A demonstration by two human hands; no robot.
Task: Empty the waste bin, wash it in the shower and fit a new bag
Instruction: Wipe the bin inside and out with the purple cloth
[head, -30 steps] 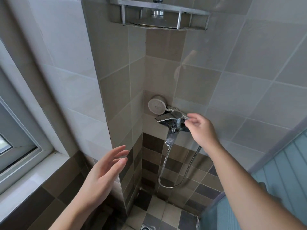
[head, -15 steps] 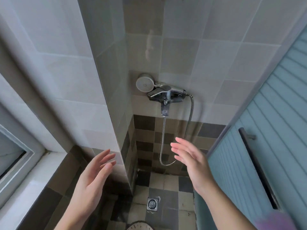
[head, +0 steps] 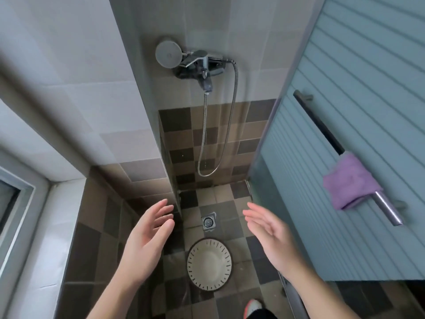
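Hands spread and empty: left hand (head: pixel 147 238) and right hand (head: pixel 272 236) held apart, palms facing inward, above the tiled shower floor (head: pixel 241 291). Between them, lower down, the cream waste bin (head: pixel 208 264) stands upright near the floor drain (head: pixel 208 222). Shower mixer (head: pixel 200 65) on the far wall.

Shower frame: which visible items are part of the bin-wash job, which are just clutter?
Job:
waste bin, upright on the shower floor
tap spout
shower head and hose
floor drain
left hand and right hand, both open and empty above the bin

Lying about:
purple cloth on the door bar
window frame
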